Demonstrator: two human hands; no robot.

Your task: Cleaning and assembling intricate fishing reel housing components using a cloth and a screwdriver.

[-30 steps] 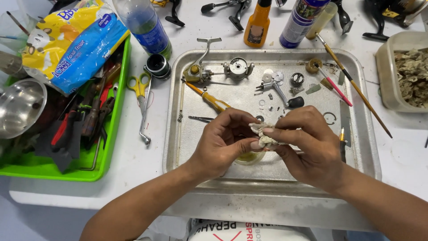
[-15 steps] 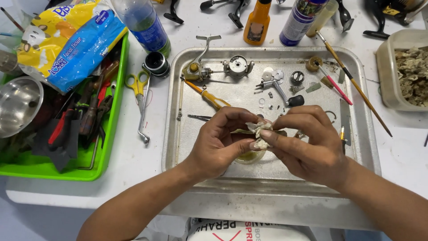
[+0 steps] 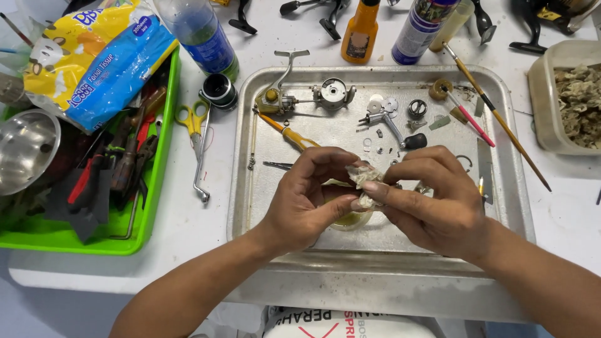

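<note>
Wad: a crumpled pale tissue wad (image 3: pixel 365 181) sits between both hands, above the middle of the metal tray (image 3: pixel 350 260).
Left hand (image 3: pixel 307 200): fingers (image 3: pixel 332 156) curl over the wad's top, thumb under it, pinching it.
Right hand (image 3: pixel 435 200): fingers (image 3: pixel 375 188) clamp the wad from the right side.
Under the hands: a small yellowish cup (image 3: pixel 350 220), partly hidden.
Tray: holds reel parts (image 3: pixel 332 94), a yellow-handled screwdriver (image 3: pixel 291 134), washers, brushes (image 3: pixel 494 119).
Tabletop (image 3: pixel 200 219): white; scissors (image 3: pixel 193 122), green bin (image 3: pixel 134 241) of tools, tissue pack (image 3: pixel 100 62), bottles.
</note>
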